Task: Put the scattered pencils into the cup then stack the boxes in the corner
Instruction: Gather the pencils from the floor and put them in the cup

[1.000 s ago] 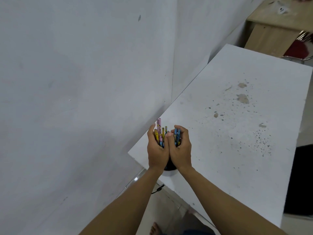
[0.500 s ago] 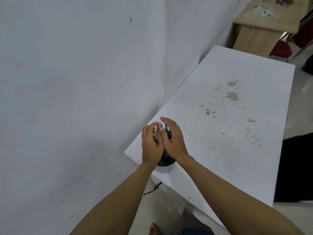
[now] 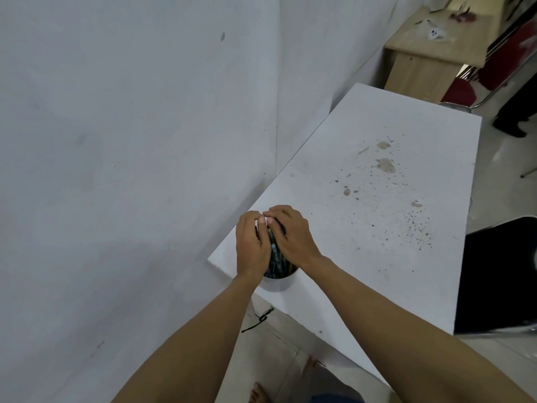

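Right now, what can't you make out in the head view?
- Cup: mostly hidden by the left hand and right hand; only its near rim shows.
- Pencils: a sliver shows between the hands; count unreadable.
- Boxes: none in frame.
- Items on the wooden desk: too small, cut by the top edge.

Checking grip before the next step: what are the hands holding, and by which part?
Both the left hand and right hand are cupped around the upper ends of the pencils standing in the cup.
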